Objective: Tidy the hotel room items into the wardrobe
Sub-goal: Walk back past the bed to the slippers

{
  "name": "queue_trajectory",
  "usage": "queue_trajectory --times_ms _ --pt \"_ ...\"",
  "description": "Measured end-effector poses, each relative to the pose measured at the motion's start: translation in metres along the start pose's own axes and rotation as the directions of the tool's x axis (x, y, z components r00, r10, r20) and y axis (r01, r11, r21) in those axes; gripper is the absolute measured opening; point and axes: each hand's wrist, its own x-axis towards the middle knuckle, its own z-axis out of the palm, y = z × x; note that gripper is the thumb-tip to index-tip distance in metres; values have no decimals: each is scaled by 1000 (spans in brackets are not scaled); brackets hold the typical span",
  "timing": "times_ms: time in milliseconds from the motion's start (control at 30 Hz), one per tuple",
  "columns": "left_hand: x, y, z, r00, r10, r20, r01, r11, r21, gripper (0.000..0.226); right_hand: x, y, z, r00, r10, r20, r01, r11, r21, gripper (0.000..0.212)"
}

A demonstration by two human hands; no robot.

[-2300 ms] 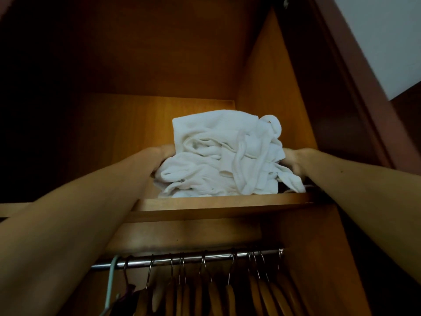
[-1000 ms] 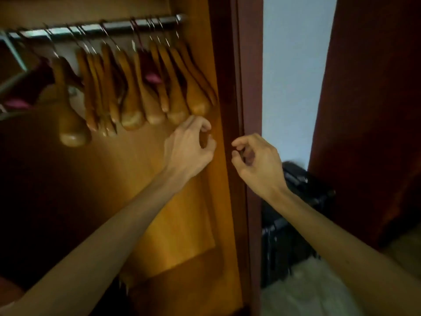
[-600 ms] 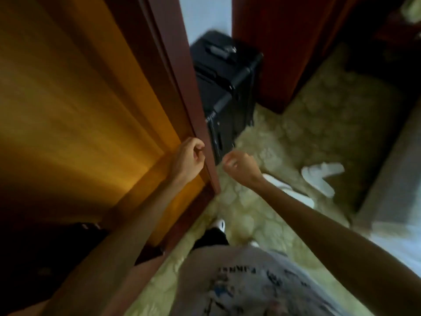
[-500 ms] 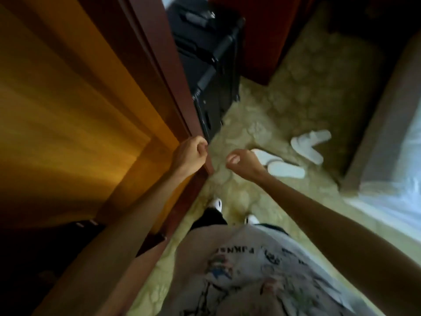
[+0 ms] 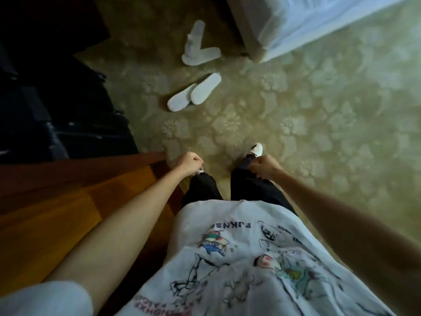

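Two pairs of white slippers lie on the patterned carpet ahead of me. The nearer pair [image 5: 194, 95] lies side by side; the farther pair [image 5: 198, 47] is splayed in a V near the bed corner. My left hand [image 5: 191, 164] and my right hand [image 5: 265, 167] hang in front of my legs with fingers loosely curled and hold nothing. The wardrobe's wooden floor and dark red edge [image 5: 68, 197] lie at my left, beside my left forearm.
A black suitcase [image 5: 59, 124] stands on the left beyond the wardrobe edge. A bed with white linen [image 5: 319, 21] fills the upper right. Green patterned carpet [image 5: 319, 122] spreads to the right. My white shoe [image 5: 257, 148] shows below.
My hands left the white bundle on the top wardrobe shelf and dropped. My view swung down past the hangers and suitcase to the floor, and the slippers now lie straight ahead.
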Motion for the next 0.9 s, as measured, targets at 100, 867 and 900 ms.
queue_trajectory --times_ms 100,867,900 --pt "22 53 25 989 28 148 -46 991 123 20 -9 58 -17 992 114 -54 -96 962 257 19" --pt "120 481 181 961 223 162 -275 798 536 29 82 230 -365 940 166 -299 82 740 667 17" --pt "130 491 180 968 189 164 -248 808 534 27 92 221 -395 940 124 -319 119 755 645 15"
